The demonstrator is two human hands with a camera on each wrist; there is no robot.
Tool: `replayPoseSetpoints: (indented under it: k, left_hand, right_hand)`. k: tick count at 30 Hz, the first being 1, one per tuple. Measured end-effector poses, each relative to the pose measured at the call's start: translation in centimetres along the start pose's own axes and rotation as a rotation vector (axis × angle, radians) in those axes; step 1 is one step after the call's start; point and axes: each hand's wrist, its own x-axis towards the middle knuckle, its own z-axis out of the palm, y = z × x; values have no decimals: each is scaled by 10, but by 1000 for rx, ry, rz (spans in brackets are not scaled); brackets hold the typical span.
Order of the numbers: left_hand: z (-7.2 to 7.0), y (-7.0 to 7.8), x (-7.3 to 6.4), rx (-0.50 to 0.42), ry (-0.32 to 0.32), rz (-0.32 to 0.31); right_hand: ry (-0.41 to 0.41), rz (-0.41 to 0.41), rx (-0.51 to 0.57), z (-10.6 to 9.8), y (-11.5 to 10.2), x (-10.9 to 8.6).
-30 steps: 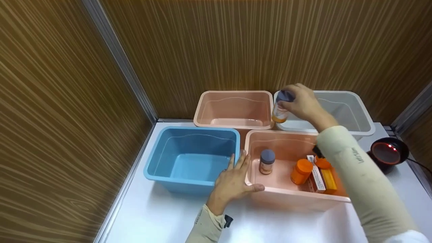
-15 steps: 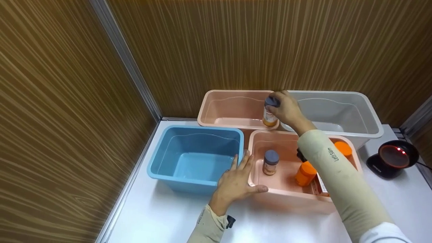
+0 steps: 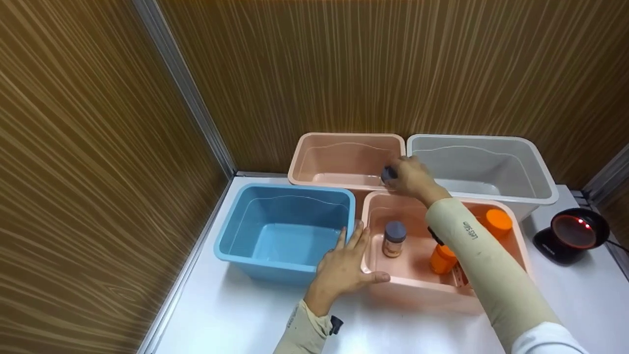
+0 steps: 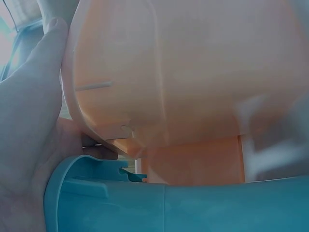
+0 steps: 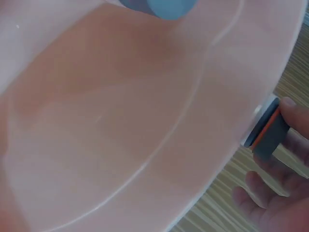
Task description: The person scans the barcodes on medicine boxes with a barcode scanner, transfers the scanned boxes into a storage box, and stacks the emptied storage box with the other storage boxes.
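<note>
My right hand reaches into the right end of the back pink bin and pinches a pill bottle by its grey-blue cap. Most of that bottle's body is hidden by the bins' walls; the right wrist view shows thumb and fingers at the cap, with an orange ring round it. My left hand rests with spread fingers between the blue bin and the front pink bin, thumb along the pink rim. In the front bin stand another grey-capped bottle and an orange bottle.
A second orange lid shows at the front bin's right end, partly behind my right sleeve. A white bin stands at the back right. A black scanner with red lights and a cable sits at the far right.
My right hand has carried the grey-capped bottle left from over the white bin's edge, then down into the back pink bin. My left hand keeps its place.
</note>
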Motion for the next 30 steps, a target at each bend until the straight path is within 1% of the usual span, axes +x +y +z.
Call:
replayPoseSetpoints:
  k: [4, 9, 21, 26, 30]
  left_hand:
    - [1, 1, 2, 1, 8, 10]
    - [0, 5, 3, -1, 10, 20]
    - [0, 8, 0, 6, 16, 7]
    - [0, 10, -2, 23, 6, 4]
    - [0, 12, -2, 26, 1, 12]
  right_hand:
    - [-23, 5, -24, 3, 4, 1]
    - [-14, -6, -45, 3, 8, 0]
    - [-5, 36, -11, 8, 6, 1]
    - [-25, 52, 22, 6, 6, -3]
    - [-20, 59, 26, 2, 9, -7]
